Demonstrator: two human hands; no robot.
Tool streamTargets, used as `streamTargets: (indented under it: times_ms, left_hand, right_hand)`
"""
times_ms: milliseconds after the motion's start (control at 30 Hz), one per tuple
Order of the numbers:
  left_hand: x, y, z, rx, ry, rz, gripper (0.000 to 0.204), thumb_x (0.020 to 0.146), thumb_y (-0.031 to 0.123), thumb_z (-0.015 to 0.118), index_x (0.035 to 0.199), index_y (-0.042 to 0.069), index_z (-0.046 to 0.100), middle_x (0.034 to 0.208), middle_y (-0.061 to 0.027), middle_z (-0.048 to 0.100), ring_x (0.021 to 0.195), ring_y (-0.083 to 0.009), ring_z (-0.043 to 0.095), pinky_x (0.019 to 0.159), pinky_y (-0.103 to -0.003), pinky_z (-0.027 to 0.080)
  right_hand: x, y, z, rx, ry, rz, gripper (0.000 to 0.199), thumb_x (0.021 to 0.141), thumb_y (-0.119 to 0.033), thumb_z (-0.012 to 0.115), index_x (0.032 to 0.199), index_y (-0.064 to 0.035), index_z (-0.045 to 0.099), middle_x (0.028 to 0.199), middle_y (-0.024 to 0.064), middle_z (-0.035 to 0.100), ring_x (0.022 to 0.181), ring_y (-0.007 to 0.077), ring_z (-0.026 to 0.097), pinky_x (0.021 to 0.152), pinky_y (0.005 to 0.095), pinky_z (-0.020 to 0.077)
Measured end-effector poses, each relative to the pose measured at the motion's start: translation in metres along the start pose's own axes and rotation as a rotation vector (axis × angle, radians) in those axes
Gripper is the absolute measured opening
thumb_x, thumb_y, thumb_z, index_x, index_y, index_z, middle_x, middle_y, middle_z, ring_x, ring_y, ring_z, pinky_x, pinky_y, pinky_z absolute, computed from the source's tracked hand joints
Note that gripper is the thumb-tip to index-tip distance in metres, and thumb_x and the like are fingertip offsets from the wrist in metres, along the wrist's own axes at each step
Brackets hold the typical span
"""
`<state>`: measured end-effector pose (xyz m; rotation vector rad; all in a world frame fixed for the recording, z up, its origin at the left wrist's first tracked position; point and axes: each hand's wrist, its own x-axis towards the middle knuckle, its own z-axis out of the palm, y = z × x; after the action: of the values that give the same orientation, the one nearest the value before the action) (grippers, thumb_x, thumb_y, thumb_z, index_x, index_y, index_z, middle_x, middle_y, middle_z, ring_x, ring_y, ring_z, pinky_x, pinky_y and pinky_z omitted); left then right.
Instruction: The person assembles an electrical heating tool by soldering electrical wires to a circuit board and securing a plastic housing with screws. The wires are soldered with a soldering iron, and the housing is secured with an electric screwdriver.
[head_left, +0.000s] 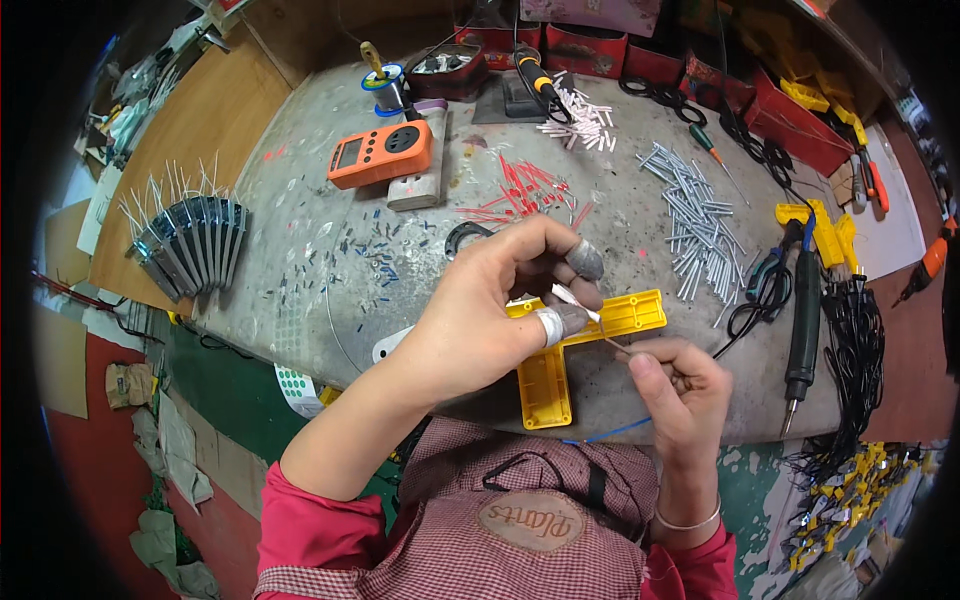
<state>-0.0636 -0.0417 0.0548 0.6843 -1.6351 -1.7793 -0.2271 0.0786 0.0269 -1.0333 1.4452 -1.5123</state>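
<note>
My left hand (480,300), its thumb and a finger wrapped in tape, pinches a small white piece (566,295) that looks like a sleeve. A thin brownish wire (612,343) runs from that piece to my right hand (685,385), which grips its other end between thumb and forefinger. Beneath both hands lies a yellow plastic housing (545,390) with a long leg and a crosswise arm, partly hidden by my left hand. Close to its lower end is a blue wire (615,432).
An orange meter (380,155) sits on a power strip (415,190). Beyond my hands are red parts (525,185), white sleeves (583,120) and metal rods (695,215). A soldering iron (803,330) lies at right, beside black cables (855,350). Dark strips with wires (195,245) stand at left.
</note>
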Motion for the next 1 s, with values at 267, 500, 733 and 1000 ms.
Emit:
streamTargets:
  times_ms: [267,500,733,1000]
  left_hand:
    - [0.000,-0.002,-0.007,0.242,-0.065,0.061,0.029,0.078,-0.004,0.066,0.104,-0.001,0.054,0.098,-0.0040,0.060,0.093,-0.0121,0.060,0.087,-0.028,0.048]
    - [0.003,0.001,-0.006,0.177,-0.112,0.052,0.030,0.078,-0.002,0.069,0.105,0.000,0.055,0.099,-0.0034,0.059,0.093,-0.0109,0.060,0.087,-0.027,0.048]
    - [0.000,-0.010,0.009,0.072,-0.133,0.046,0.035,0.077,-0.001,0.071,0.107,0.000,0.053,0.097,-0.0030,0.058,0.091,-0.0104,0.059,0.084,-0.026,0.048]
    - [0.003,-0.021,0.033,0.078,-0.215,-0.047,0.058,0.071,-0.006,0.064,0.125,0.003,0.044,0.101,-0.0061,0.057,0.088,-0.0105,0.058,0.076,-0.025,0.048]
  right_hand:
    - [0.003,0.002,-0.012,-0.195,-0.148,0.010,0.009,0.085,-0.005,0.067,0.089,0.0024,0.068,0.063,-0.0075,0.050,0.056,-0.0004,0.037,0.049,0.0185,0.0279]
    - [0.010,0.005,-0.016,0.026,-0.108,0.019,0.011,0.087,-0.006,0.065,0.089,0.0041,0.067,0.067,-0.0056,0.053,0.058,-0.0005,0.040,0.051,0.0171,0.0293]
    - [0.004,0.006,-0.010,-0.175,-0.146,-0.045,0.015,0.089,-0.012,0.065,0.086,0.0026,0.064,0.066,-0.0045,0.053,0.058,0.0004,0.040,0.051,0.0181,0.0315]
    - [-0.003,0.018,0.000,-0.152,-0.185,-0.246,0.057,0.092,-0.030,0.063,0.129,0.0046,0.037,0.070,0.0038,0.058,0.064,0.0088,0.052,0.060,0.0224,0.0440]
